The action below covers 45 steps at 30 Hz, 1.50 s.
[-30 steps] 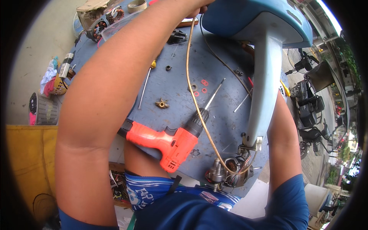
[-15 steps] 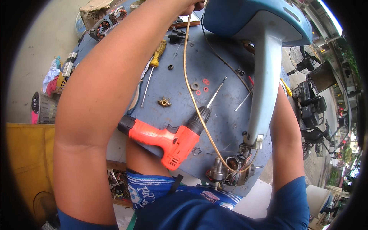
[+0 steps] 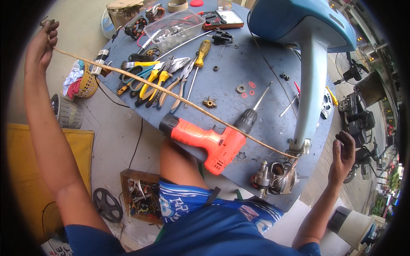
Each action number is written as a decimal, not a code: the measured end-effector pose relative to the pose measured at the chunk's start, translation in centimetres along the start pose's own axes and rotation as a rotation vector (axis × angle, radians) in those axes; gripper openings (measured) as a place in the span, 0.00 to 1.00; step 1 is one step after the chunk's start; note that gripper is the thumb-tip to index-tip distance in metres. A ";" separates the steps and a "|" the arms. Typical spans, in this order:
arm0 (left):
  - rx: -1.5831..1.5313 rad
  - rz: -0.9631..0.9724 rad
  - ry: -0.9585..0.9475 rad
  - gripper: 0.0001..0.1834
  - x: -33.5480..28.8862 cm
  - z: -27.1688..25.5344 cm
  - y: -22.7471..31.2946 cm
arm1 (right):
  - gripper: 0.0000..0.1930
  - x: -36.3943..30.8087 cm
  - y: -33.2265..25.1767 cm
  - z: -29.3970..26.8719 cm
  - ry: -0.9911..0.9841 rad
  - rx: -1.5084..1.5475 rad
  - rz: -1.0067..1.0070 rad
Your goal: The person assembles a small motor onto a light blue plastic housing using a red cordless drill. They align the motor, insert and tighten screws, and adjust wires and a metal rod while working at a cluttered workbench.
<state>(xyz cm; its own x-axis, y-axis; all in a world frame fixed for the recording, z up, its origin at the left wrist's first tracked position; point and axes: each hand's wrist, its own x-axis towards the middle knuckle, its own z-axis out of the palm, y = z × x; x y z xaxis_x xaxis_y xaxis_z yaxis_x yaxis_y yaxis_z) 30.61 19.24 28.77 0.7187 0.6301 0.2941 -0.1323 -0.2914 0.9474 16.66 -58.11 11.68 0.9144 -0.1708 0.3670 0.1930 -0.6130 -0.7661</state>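
My left hand (image 3: 40, 49), far out at the left beyond the table edge, is closed on the end of a tan cord (image 3: 171, 93). The cord stretches nearly straight across the table, over the orange cordless drill (image 3: 209, 141), to a small motor (image 3: 282, 174) at the near right. That motor sits at the hinge end of a light-blue fan stand (image 3: 308, 85), whose broad base rests at the far side. My right hand (image 3: 342, 158) hovers past the right table edge, fingers loosely bent and thumb apart, holding nothing visible.
Pliers (image 3: 164, 83), a yellow-handled screwdriver (image 3: 201, 57) and a clear tub of parts (image 3: 174, 30) lie left of centre. Red washers (image 3: 251, 85) and a brass fitting (image 3: 209, 102) are scattered mid-table. A multimeter (image 3: 213, 18) is at the back. A wooden toolbox (image 3: 141, 196) stands below.
My left hand has swung from the top middle out to the far left, drawing the cord straight. My right hand has come out from behind the fan stand to the right.
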 end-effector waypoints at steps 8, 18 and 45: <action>1.060 -0.294 -0.126 0.17 0.6 -2.1 -16.5 | 0.14 -10.8 1.6 -1.2 -0.003 -0.116 0.236; 1.467 -0.175 -0.255 0.19 3.0 -1.8 -21.3 | 0.13 -14.6 2.4 -3.2 -0.049 -0.121 0.264; 1.427 0.267 -0.591 0.07 15.2 -5.7 -31.0 | 0.16 -13.8 0.0 -1.5 -0.061 -0.058 0.393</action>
<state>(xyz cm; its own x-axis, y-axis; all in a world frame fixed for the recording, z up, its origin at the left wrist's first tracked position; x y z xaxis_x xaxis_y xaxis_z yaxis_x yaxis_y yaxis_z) 41.70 41.98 4.56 0.9816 0.1902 0.0145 0.1906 -0.9744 -0.1195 3.49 -56.94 7.44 0.9342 -0.3563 0.0185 -0.1949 -0.5528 -0.8102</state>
